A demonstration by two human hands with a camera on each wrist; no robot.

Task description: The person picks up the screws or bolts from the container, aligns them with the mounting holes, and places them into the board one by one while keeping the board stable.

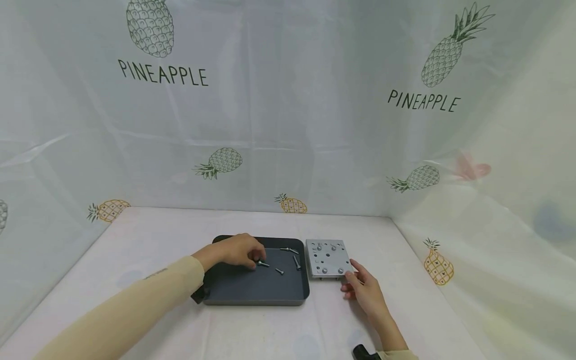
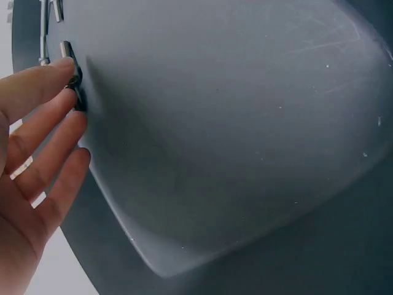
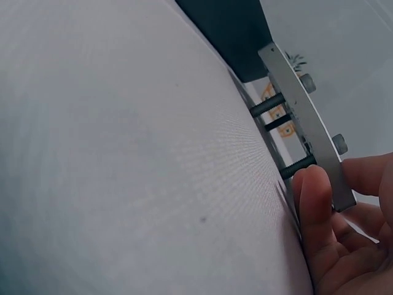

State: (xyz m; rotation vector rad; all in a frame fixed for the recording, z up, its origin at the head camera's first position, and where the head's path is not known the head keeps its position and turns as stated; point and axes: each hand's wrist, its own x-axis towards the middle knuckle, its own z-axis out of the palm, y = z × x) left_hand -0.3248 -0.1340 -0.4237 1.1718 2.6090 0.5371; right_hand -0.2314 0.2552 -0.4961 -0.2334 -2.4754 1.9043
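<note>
My left hand (image 1: 242, 250) reaches into a dark grey tray (image 1: 252, 302), thumb and fingertips pinching a small silver bolt (image 2: 66, 49) close over the tray floor. Part of that bolt is hidden by the fingers. My right hand (image 1: 366, 292) grips the near right corner of a square metal plate (image 1: 327, 262), thumb on top and fingers underneath. Several bolts with their heads on top pass through the plate. In the right wrist view, their dark threaded shanks (image 3: 268, 104) show below it, and the plate stands raised off the table on them.
Loose bolts lie in the tray's right part, among them a short one (image 1: 279, 271) and one by the right wall (image 1: 296, 262). The plate stands just right of the tray on a white-covered table (image 1: 252, 332). A pineapple-print curtain (image 1: 288, 100) hangs behind and at the sides.
</note>
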